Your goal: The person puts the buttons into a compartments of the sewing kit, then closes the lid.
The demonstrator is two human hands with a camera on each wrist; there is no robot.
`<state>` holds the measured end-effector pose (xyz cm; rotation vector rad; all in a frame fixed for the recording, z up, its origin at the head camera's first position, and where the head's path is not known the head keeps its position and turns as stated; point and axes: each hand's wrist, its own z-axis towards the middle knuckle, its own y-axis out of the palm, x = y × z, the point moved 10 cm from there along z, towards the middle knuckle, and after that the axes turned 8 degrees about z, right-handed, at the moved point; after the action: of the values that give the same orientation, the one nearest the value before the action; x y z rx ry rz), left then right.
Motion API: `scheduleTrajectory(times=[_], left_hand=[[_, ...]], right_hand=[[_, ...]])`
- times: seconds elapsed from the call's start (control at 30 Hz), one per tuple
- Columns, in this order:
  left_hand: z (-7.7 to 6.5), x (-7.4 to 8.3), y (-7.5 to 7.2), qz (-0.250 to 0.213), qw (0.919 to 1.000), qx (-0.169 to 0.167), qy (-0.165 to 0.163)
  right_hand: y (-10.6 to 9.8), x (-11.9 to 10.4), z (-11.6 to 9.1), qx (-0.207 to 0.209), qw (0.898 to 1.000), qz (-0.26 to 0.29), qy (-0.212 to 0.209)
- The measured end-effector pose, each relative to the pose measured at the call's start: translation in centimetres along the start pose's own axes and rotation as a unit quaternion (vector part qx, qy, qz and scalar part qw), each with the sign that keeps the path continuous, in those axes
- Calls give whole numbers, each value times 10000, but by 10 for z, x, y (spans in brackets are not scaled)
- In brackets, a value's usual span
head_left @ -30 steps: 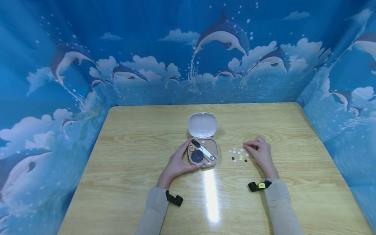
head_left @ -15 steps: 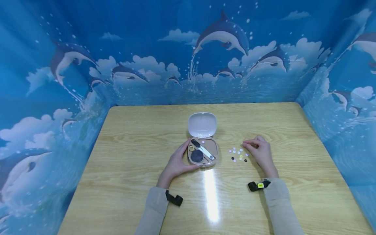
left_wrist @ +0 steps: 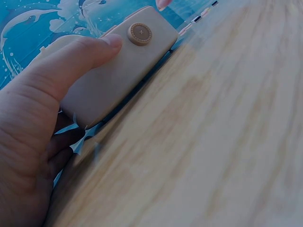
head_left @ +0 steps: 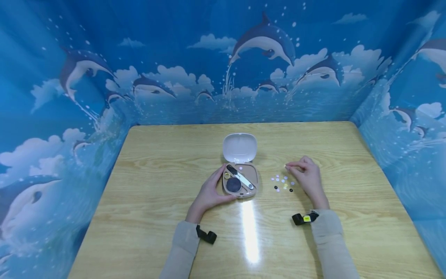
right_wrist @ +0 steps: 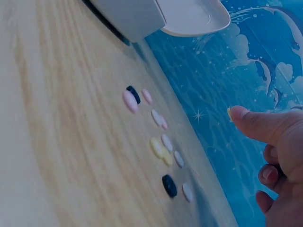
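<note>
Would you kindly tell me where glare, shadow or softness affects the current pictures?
Head view: brightest of the three, with a white glare streak on the table below the open case; left wrist view: dim, with a dark band along the case's base and soft wood grain; right wrist view: also dim, the small discs slightly soft-edged.

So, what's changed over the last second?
The right hand moved slightly forward and left, carrying its pinched yellowish piece a little farther from the scattered pieces. The left hand stayed on the open case; the scattered pieces look unmoved.
</note>
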<state>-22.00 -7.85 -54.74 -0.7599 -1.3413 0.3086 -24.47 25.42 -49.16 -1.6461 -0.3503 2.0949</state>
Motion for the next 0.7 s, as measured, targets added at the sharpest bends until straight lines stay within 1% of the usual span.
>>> scheduleTrajectory(times=[0.13,0.3,0.5,0.7], left_hand=[[0,0,0,-23,10000,-15,-1],[0,-1,0,0,10000,-10,-32],[0,-1,0,23,10000,17,-23],[-1,-1,0,45,10000,6,-52]], right_hand=[[2,-6,2,-31,10000,58,40],[6,-16,2,-61,9995,286,79],[12,-31,7,18,9985,508,-214],[24,-48,10,-6,9951,790,-592]])
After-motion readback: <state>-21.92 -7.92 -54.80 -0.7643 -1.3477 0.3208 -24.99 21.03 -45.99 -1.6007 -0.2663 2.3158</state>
